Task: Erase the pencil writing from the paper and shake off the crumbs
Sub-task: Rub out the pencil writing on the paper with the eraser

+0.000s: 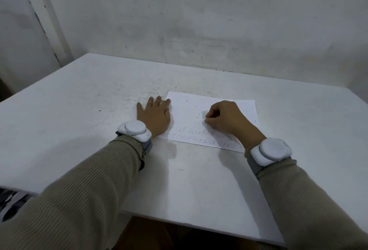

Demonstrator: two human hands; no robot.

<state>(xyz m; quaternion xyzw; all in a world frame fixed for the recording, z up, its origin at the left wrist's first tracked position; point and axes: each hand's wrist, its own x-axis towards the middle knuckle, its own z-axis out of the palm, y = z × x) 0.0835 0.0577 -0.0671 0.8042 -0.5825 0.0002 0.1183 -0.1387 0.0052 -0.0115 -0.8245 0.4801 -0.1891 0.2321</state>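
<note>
Pencil writing runs left-right along the near edge of the paper on the counter, just nearer than the right hand, which pinches something small, probably an eraser. The left hand lies flat, fingers spread, on the left edge. Crumbs lie beyond.

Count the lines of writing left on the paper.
2, near the paper's front edge: upper line by the left hand, lower line beneath it. The right hand hides their ends, maybe more.

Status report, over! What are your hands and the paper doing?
Left hand flat, pinning paper. Right hand pinching eraser. Two written lines remain; crumbs scattered.
</note>
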